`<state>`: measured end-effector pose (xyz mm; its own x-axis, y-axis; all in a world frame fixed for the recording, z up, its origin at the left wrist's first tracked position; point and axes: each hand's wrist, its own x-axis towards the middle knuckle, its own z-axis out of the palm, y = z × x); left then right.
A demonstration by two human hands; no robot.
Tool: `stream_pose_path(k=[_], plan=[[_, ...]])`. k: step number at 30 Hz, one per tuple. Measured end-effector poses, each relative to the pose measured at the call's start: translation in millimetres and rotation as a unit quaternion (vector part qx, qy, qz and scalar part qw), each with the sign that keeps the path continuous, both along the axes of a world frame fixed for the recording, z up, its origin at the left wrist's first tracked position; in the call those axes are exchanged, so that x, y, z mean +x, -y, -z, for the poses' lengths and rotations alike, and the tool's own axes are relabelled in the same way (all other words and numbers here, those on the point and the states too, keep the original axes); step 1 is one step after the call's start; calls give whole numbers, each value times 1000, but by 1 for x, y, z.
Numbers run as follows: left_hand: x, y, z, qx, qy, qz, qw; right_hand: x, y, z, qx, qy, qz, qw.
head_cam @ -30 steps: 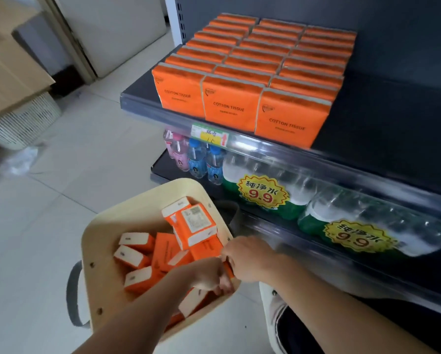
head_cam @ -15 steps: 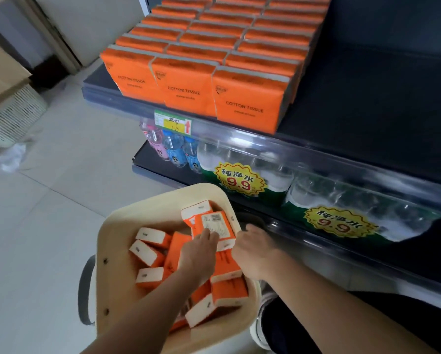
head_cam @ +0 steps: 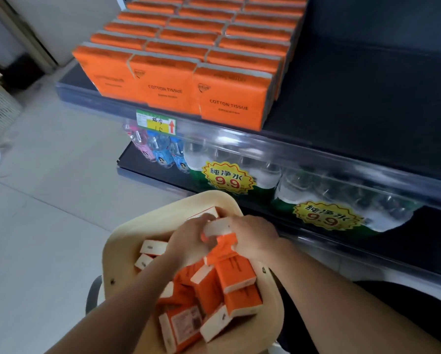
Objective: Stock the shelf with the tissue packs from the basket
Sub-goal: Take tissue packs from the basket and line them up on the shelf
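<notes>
Your two hands have closed in together at the far side of the cream plastic basket [head_cam: 117,254]: half a second ago the left hand [head_cam: 188,241] lay on the pile alone; now it and the right hand [head_cam: 255,238] both clasp one orange-and-white tissue pack [head_cam: 218,232], lifted clear of the heap. That looks like a pick begun. The dark shelf [head_cam: 354,103] holds rows reading "COTTON TISSUE"; bottled-water packs [head_cam: 240,162] below show "9.9".

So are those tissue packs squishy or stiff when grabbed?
Probably soft but shape-holding: the pack between both hands keeps its corners. Likely light, since several lie piled loosely in the basket. The flat sides suggest no rolling; shelved packs stand upright.
</notes>
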<state>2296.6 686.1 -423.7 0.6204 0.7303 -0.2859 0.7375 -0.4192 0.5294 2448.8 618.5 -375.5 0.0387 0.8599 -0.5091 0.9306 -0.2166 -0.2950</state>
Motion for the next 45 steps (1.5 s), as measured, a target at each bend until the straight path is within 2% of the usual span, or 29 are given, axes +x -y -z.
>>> stream_pose_path(k=[1, 3, 4, 6, 9, 11, 13, 15, 16, 19, 20, 22, 24, 27, 30, 33, 35, 38, 40, 45], plan=[[-5, -9, -10, -61, 41, -42, 996, 0, -3, 2, 29, -20, 33, 999], [-14, -27, -26, -224, 123, -124, 959, -2, -11, 4, 99, -47, 67, 992], [-18, -35, -31, -273, 137, -132, 943, -3, -16, 5, 135, -57, 75, 986], [-24, -49, -37, -290, 115, -93, 946, -6, -24, 6, 161, -94, 83, 979], [-24, -54, -34, -305, 125, -71, 941, -11, -32, 6, 57, -198, 137, 969], [-17, -52, -25, -345, 194, -167, 903, -10, -33, 7, 32, -183, 144, 972], [-10, -49, -5, -327, 216, -259, 883, -5, -33, 7, 43, -127, 127, 983], [-7, -45, 20, -281, 151, -296, 900, -1, -35, 5, 37, -112, 123, 985], [-8, -41, 34, -272, 88, -285, 915, 1, -35, 3, 27, -116, 128, 985], [-18, -24, 74, -223, -93, -127, 962, 4, -37, -5, 2, -59, 94, 994], [-22, -17, 83, -222, -113, -88, 964, 4, -37, -7, 3, -24, 70, 997], [-22, -5, 96, -247, -85, -80, 962, 2, -38, -8, 4, 27, 23, 999], [-11, 3, 95, -307, 7, -181, 934, -2, -38, -7, -12, 51, -14, 999], [7, 9, 89, -378, 140, -374, 835, -5, -36, -7, -64, 57, -21, 996], [7, 2, 81, -462, 145, -396, 781, -3, -34, -9, -81, 17, 34, 996], [-15, -10, 65, -537, 92, -313, 778, 3, -36, -12, -11, -30, 95, 995], [-32, -16, 50, -564, 106, -257, 778, 4, -38, -14, 33, -90, 153, 984], [-53, -20, 28, -564, 150, -236, 777, 1, -42, -25, 93, -226, 264, 933], [-62, -21, 11, -553, 184, -232, 779, -2, -44, -39, 137, -273, 290, 907], [-70, -28, -35, -551, 303, -181, 756, -6, -41, -78, 295, -239, 246, 892]])
